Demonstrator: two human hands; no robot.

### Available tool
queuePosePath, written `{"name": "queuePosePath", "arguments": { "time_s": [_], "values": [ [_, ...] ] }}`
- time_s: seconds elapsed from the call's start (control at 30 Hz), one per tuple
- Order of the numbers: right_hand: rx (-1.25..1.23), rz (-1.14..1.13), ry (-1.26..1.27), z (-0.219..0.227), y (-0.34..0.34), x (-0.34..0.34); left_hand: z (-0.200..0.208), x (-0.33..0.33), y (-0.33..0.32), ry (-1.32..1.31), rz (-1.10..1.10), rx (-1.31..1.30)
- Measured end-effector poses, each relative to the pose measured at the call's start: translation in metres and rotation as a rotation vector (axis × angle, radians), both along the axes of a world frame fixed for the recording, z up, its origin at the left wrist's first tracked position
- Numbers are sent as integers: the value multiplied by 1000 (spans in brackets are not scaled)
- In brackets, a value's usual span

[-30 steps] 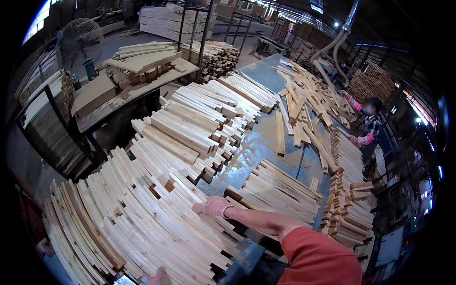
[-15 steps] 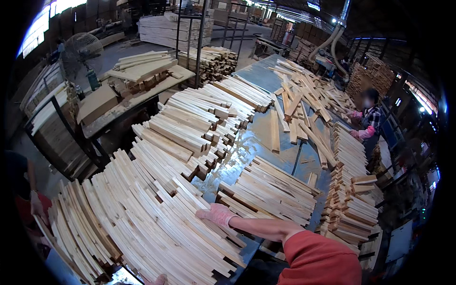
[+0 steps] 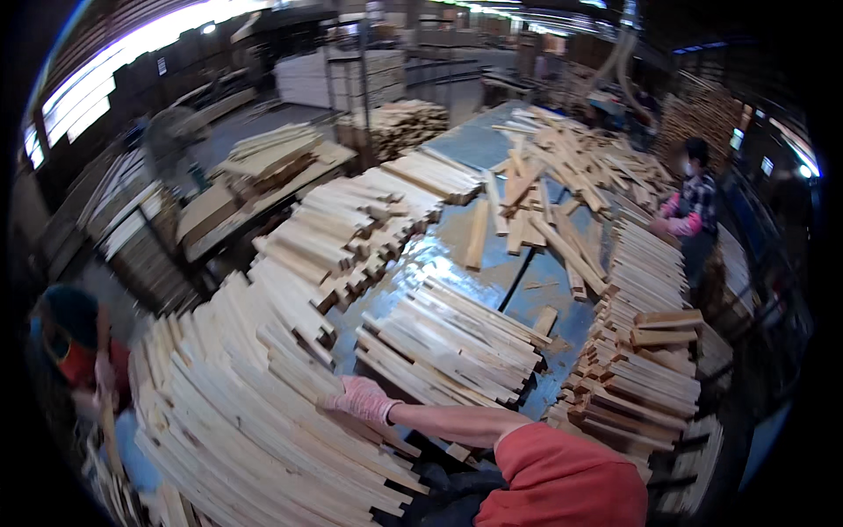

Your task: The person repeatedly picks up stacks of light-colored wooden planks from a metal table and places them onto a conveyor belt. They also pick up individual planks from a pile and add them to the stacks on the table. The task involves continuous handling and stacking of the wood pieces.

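My right hand, in a pink-and-white knit glove, reaches in from the lower right. Its curled fingers rest on the right-hand side of a broad row of pale wooden strips, closed over the outermost ones. The strips lie side by side, their ends uneven. Just right of my hand is a smaller bundle of wooden strips, flat on the blue tabletop. My left hand is out of view.
A co-worker at the left holds a strip upright. Another person stands at the far right. Loose wooden pieces lie heaped at the far end. Stacked strips line the right edge. A side table carries boards.
The view has swung, bringing more of the left co-worker into sight. My left hand has left the lower edge. My right hand stays on the strips; the row's left portion now ends beside bare blue table.
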State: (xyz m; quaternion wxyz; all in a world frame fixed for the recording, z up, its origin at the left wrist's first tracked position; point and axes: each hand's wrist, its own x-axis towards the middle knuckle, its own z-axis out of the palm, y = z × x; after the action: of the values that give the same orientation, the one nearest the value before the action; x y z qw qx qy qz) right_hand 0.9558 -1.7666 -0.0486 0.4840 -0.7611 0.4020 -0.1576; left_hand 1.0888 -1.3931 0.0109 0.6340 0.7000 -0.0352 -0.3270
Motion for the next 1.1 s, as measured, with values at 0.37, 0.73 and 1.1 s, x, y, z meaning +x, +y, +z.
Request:
{"name": "queuePosePath", "arguments": {
  "time_s": [0.37, 0.73, 1.1],
  "values": [
    [-11, 375, -176, 52, 277, -47, 57, -207, 345, -534, 442, -217],
    [349, 970, -306, 48, 478, 30, 55, -389, 470, -501, 1002, -4],
    [381, 1362, 168, 6, 623, 25, 4, -477, 512, -196, 1401, -163]
  ]
}}
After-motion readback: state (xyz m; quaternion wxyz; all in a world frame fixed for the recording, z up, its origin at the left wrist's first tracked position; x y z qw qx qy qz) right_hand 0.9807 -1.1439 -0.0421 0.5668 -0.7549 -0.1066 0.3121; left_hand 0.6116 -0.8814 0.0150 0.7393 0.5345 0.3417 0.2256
